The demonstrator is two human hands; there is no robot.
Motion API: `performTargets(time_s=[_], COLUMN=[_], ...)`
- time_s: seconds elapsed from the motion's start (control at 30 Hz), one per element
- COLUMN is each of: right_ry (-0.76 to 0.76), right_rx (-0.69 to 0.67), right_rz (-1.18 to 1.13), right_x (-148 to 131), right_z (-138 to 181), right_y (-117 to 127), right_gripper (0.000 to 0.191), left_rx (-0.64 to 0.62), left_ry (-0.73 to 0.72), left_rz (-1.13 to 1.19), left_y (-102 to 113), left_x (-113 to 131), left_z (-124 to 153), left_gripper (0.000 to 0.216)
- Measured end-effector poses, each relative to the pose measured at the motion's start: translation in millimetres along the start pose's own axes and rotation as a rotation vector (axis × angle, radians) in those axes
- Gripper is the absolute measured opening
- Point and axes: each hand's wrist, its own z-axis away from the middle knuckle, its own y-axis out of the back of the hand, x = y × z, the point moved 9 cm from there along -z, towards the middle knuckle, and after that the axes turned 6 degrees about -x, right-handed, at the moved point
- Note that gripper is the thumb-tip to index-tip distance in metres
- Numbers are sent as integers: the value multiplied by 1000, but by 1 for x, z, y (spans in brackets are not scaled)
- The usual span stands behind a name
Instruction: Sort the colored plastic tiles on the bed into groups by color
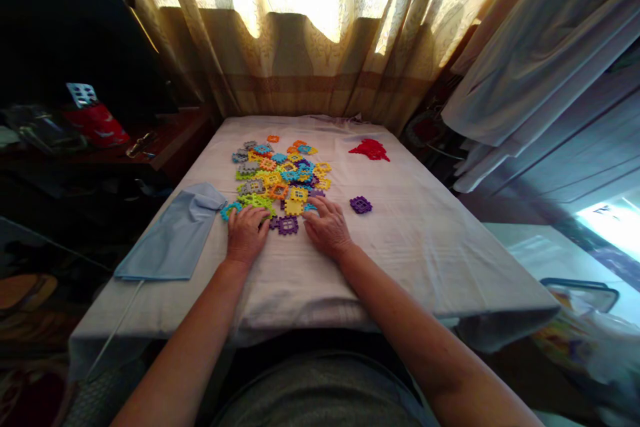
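Note:
A heap of colourful interlocking plastic tiles [273,180] lies in the middle of the table, many with notched edges and window-like openings. My left hand [247,235] rests palm down at the heap's near left edge, fingers spread over green tiles [257,201] and beside a turquoise tile [231,211]. At the near right edge, my right hand [327,225] lies with its fingers extended, touching the pieces by a blue tile [310,207]. Between the hands sits a purple tile [287,225], with a yellow tile [294,207] just behind it. My fingertips are partly hidden among the pieces.
A separate purple tile [361,205] lies right of my right hand. Farther back is a pile of red pieces [370,149]. A pale blue cloth bag [170,233] with a white cord lies at the left. Curtains [300,73] hang behind the white-covered table [415,240].

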Motion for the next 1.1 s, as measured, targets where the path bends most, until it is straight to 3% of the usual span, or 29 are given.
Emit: performTargets(time_s=[0.1, 0.23, 0.43, 0.7, 0.9, 1.0, 1.1], right_ry=[92, 121, 142, 99, 69, 33, -230], right_rx=[-69, -144, -94, -117, -80, 24, 153], right_rz=[-25, -70, -171, -212, -238, -236, -182], right_x=[-23, -29, -25, -23, -20, -1, 52], right_z=[-4, -4, 6, 14, 15, 14, 18], right_y=[-8, -15, -11, -6, -5, 4, 16], right_gripper=[26, 24, 16, 12, 11, 16, 20], left_rx=[12, 27, 36, -20, -53, -44, -41], left_ry=[27, 75, 127, -33, -36, -37, -33], left_rz=[-4, -12, 2, -21, -105, -104, -97], left_y=[3, 7, 10, 8, 2, 3, 3], left_x=[-2, -7, -15, 3, 2, 1, 0], left_z=[0, 0, 3, 6, 7, 7, 7], left_gripper=[21, 22, 23, 22, 34, 32, 28])
